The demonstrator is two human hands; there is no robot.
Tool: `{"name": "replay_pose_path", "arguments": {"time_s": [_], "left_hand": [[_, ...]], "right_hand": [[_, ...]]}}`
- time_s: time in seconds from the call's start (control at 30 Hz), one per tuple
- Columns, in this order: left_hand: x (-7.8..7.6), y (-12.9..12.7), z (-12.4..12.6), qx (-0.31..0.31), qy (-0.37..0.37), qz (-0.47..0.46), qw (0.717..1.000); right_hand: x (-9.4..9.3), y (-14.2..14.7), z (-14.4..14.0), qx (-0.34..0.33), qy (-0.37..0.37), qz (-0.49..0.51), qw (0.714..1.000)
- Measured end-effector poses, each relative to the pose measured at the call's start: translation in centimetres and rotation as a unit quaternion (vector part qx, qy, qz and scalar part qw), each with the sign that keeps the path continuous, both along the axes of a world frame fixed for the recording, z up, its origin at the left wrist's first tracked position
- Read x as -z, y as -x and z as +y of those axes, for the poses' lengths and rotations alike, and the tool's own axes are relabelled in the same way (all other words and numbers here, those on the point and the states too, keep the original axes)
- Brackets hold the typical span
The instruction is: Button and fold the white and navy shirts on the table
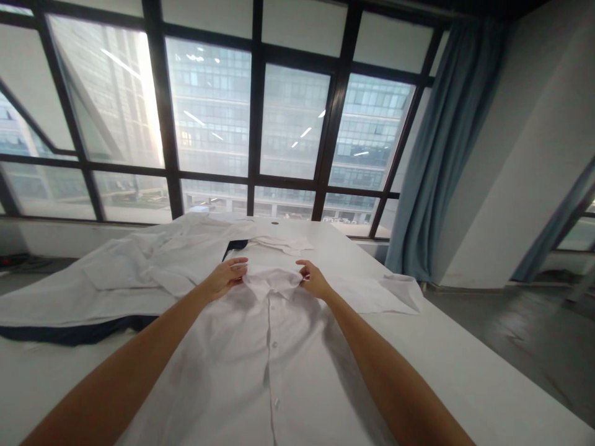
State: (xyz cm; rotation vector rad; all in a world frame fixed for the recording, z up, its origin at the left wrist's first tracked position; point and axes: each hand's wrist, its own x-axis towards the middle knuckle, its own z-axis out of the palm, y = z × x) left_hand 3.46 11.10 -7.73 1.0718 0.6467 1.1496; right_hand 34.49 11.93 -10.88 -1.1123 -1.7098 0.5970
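Observation:
A white button-up shirt (251, 353) lies front side up before me, its collar at the far end and its button line running towards me. My left hand (226, 277) pinches the left side of the collar (274, 279), thumb and fingers closed at its edge. At the collar's right side, my right hand (314, 279) grips the fabric in the same way, with the index finger curled above. One sleeve (390, 294) stretches out to the right on the table. The lower end of the shirt runs out of view.
White garments (139, 266) are heaped on the left of the white table (465, 371), with dark blue cloth (83, 330) beneath them. More folded white cloth (279, 243) lies beyond the collar. Windows (295, 124) and a blue curtain (446, 148) stand behind the table.

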Motion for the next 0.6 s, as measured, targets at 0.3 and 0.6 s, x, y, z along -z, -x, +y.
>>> {"name": "replay_pose_path", "arguments": {"time_s": [0.3, 0.6], "left_hand": [[-0.6, -0.6, -0.7, 0.021, -0.046, -0.039, 0.998], [-0.6, -1.0, -0.1, -0.069, -0.299, 0.178, 0.935]], "right_hand": [[-0.3, 0.3, 0.7, -0.054, 0.063, 0.161, 0.983], [-2.1, 1.5, -1.9, 0.114, -0.129, -0.1, 0.98]]}}
